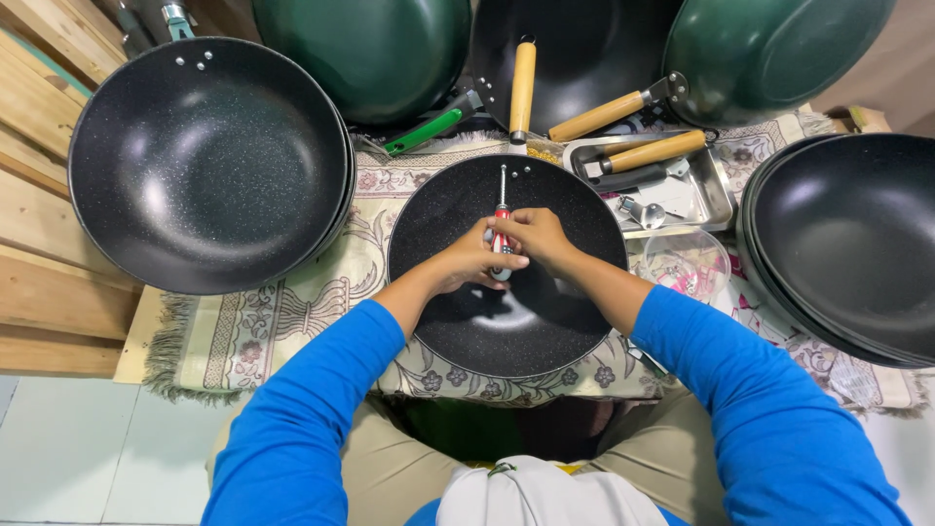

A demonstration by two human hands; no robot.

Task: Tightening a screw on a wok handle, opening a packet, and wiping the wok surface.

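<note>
A red-handled screwdriver (501, 226) is gripped by both hands, left (474, 261) and right (534, 235), tip at 12 o'clock inside the black speckled wok (458, 321).

A patterned cloth (292, 321) covers the counter (58, 282) of wooden planks. On the cloth lie a black pan (506, 312) in the middle, stacked pans (205, 161) at left, more pans (847, 244) at right, a metal tray (711, 195) and a clear bowl (687, 263).

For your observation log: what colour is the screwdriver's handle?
Red and white, on the screwdriver gripped by both hands; head view.
</note>
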